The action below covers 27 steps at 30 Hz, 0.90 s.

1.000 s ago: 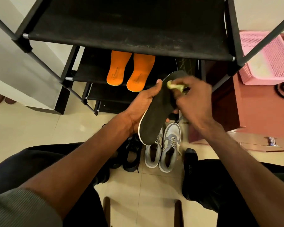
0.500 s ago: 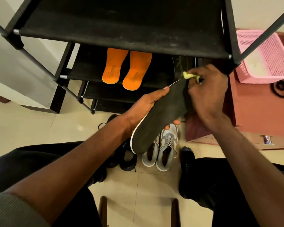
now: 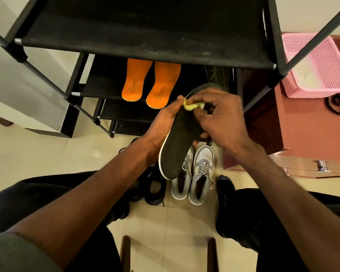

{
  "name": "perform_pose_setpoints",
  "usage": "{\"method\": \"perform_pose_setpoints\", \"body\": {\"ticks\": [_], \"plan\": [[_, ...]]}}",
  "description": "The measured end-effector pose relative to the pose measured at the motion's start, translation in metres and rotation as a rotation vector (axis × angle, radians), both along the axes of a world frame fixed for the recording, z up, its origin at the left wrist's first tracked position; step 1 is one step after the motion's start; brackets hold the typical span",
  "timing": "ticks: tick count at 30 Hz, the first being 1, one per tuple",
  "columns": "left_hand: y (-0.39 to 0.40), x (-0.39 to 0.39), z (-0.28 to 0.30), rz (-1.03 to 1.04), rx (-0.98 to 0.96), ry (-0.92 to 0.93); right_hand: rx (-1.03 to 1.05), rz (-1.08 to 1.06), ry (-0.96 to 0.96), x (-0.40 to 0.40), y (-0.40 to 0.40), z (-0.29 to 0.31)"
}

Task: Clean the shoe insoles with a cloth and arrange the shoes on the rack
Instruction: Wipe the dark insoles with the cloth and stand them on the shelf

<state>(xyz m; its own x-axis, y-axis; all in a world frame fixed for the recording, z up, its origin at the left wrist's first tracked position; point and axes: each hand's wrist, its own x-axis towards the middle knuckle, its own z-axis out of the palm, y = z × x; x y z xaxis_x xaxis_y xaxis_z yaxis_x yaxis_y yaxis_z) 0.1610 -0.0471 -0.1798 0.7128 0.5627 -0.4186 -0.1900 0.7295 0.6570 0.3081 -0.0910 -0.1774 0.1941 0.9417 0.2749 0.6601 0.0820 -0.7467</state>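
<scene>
Two bare forearms reach forward over a tiled floor, where grey sneakers (image 3: 192, 179) and black shoes (image 3: 153, 189) sit side by side. Above them, the left hand (image 3: 161, 124) cups a dark insole (image 3: 182, 138) from underneath along its edge, fingers curled around it. The right hand (image 3: 222, 118) pinches a small yellow cloth (image 3: 192, 106) against the insole's upper end. The insole looks light, thin and bendy, so supporting its middle from below seems wise. Beyond, two orange insoles (image 3: 151, 83) lie on a black rack (image 3: 145, 36) shelf.
</scene>
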Motion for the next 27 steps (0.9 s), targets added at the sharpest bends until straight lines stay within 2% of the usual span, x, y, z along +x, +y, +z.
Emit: {"method": "perform_pose_setpoints", "body": {"ticks": [3,5,7,10,16,27], "plan": [[0.005,-0.001,-0.002,-0.011,-0.011,-0.004,0.061,0.040,-0.165,-0.002,0.002,-0.003],[0.006,-0.002,0.002,-0.108,0.049,0.022,0.093,-0.059,-0.289,0.008,0.003,-0.003],[0.008,-0.002,0.006,-0.182,0.056,0.039,0.106,-0.171,-0.330,0.024,0.004,-0.001],[0.012,-0.003,0.009,-0.217,0.036,0.016,0.100,-0.252,-0.319,0.041,0.005,0.002],[0.015,-0.010,0.007,-0.177,0.023,0.021,0.071,-0.187,-0.266,0.042,0.008,0.000],[0.021,-0.008,-0.003,0.202,-0.085,0.086,-0.090,-0.101,-0.134,-0.008,-0.002,0.000]]}}
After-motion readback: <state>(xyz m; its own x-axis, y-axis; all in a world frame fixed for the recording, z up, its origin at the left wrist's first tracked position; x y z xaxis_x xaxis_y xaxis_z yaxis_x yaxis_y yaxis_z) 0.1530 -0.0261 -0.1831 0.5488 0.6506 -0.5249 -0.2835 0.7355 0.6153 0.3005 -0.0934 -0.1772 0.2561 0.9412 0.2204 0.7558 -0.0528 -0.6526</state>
